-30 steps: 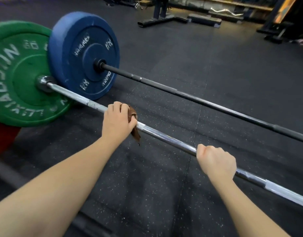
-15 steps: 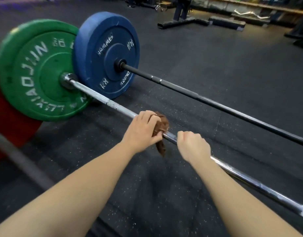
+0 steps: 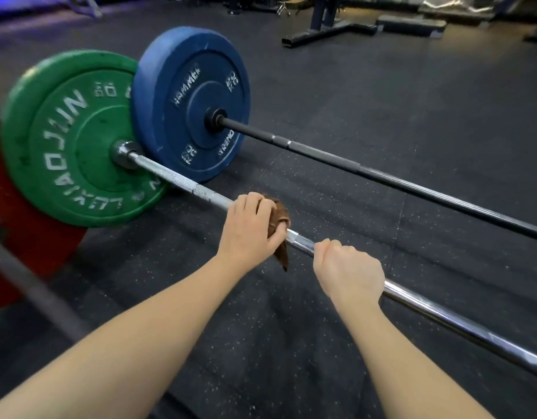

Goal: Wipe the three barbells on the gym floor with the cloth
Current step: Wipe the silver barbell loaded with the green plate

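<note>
A chrome barbell (image 3: 442, 316) with a green plate (image 3: 64, 140) lies on the floor, running from left to lower right. My left hand (image 3: 249, 231) grips its shaft through a brown cloth (image 3: 281, 225), whose tail hangs below the bar. My right hand (image 3: 349, 273) grips the bare shaft just to the right of the cloth. Behind it lies a black barbell (image 3: 382, 176) with a blue plate (image 3: 194, 95). A third bar (image 3: 34, 291) with a red plate (image 3: 34, 237) shows blurred at the near left.
Black speckled rubber flooring (image 3: 291, 343) lies all around. A dark rack base (image 3: 327, 28) and low platforms (image 3: 412, 25) stand at the far back.
My right hand slid left along the chrome bar to sit close beside my left hand. My left hand keeps the cloth wrapped on the shaft near the green plate.
</note>
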Demonstrator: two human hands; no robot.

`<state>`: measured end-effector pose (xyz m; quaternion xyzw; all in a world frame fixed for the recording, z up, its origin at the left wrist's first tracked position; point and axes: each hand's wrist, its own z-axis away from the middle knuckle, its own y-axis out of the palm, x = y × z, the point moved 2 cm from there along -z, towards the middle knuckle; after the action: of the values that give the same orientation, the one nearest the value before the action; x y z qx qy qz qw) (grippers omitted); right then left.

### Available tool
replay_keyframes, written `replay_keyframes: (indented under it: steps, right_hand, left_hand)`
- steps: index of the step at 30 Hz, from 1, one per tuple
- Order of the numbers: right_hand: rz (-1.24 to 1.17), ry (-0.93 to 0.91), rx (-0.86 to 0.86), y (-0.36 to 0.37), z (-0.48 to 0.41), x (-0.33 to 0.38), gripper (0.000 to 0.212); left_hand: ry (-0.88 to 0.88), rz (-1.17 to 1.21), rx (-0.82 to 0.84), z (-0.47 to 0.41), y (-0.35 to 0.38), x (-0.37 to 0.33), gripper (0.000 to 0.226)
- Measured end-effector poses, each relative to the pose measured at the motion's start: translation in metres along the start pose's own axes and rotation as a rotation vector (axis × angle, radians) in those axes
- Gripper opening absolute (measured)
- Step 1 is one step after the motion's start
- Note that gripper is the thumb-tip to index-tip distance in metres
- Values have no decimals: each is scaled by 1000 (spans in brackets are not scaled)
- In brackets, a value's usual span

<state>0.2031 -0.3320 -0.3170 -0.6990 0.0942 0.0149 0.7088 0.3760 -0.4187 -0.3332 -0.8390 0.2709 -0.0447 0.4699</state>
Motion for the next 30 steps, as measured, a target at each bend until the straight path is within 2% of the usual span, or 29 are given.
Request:
replay_keyframes:
  steps: [8,16,21,24,28,30]
  right_hand:
    - [2,-19,-14,-2,0,0,18]
    - [-24,-10,-3,2,-1,-2,18]
    - [-54,7,-6,2,-2,-2,19]
    - [-75,13,-10,3,-3,-2,20]
    - [-93,27,-27,5,-3,-1,22]
    - [-92,35,-44,4,-4,-1,26]
  left_hand:
    - [76,84,24,-1,2,-1,36]
    - [-99,-44,8,-21,-1,50,31]
    - [-229,-74,-9,-19,2,31,27]
    - [-205,-78,-7,-16,0,13,34]
    - [-137,14,-58,-2,1,-14,23]
    - [-148,22,-84,2,5,-25,28]
